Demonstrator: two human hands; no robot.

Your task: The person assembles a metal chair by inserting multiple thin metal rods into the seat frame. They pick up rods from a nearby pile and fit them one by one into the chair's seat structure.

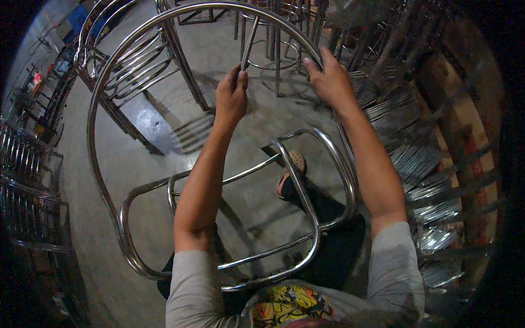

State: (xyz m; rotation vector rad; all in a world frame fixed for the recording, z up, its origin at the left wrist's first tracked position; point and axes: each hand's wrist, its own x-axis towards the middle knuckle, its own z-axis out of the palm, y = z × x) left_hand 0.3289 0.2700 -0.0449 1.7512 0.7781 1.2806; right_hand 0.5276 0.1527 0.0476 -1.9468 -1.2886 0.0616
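Observation:
A large bent metal tube chair frame stands in front of me, its tall rounded arch reaching the top of the view. Rounded tube loops at its lower part lie close to my legs. My right hand is closed around the arch's right side, thumb up. In my left hand is a thin metal rod, gripped near its lower end. The rod's upper end meets or overlaps the arch; I cannot tell whether they are joined.
Another metal chair frame with slats stands at the far left. Stacked frames line the left edge. Bundles of shiny metal parts lie along the right, beside cardboard. Stool-like frames stand at the back. A sandal shows below the frame.

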